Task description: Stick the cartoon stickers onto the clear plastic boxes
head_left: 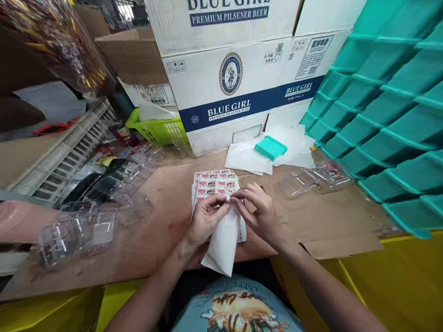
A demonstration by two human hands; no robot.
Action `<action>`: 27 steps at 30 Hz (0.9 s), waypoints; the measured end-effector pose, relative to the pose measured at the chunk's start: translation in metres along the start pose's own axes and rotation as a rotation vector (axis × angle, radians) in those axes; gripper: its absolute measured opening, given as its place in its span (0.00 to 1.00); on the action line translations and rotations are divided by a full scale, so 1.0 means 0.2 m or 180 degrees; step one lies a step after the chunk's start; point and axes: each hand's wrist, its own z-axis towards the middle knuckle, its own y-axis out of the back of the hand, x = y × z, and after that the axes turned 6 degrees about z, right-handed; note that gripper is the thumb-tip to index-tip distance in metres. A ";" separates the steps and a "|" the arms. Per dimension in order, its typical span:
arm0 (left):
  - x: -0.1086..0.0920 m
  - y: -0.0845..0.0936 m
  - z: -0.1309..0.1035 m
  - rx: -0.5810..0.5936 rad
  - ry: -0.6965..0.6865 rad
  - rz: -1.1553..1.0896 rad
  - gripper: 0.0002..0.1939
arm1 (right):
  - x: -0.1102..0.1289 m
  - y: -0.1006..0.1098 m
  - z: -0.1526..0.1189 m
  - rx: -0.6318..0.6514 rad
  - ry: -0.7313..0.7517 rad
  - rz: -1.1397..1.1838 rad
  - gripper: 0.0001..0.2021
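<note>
Both hands meet over a stack of printed sticker sheets (217, 180) on the table. My left hand (206, 216) pinches a white sheet (223, 242) between thumb and forefinger near its upper edge. That sheet hangs down, curved, over the table's front edge, its pale side toward me. At the same edge my right hand (258, 210) has its thumb and forefinger pressed together, touching the sheet's top. Whether a small piece lies between the right fingertips cannot be made out. The sheets underneath carry rows of small red and coloured pictures.
Clear plastic boxes lie to the left (78, 230) and right (313, 179). A teal tray (271, 147) rests on white papers (245, 157). White beer cartons (200, 69) stand behind, with a green basket (159, 130) beside them. Teal trays (394, 120) are stacked at right.
</note>
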 end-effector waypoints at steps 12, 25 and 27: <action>0.02 0.12 0.14 -0.0900 -0.0865 0.2140 0.17 | -0.25 0.16 0.09 -0.2129 -0.1165 0.1584 0.08; -0.08 -0.10 0.13 -0.0363 0.0325 -0.1759 0.07 | -0.13 0.08 -0.02 -0.1131 -0.1275 0.2164 0.06; -0.06 -0.11 0.13 -0.0584 0.0137 -0.1696 0.06 | -0.11 0.03 -0.04 -0.1193 -0.1789 0.2652 0.10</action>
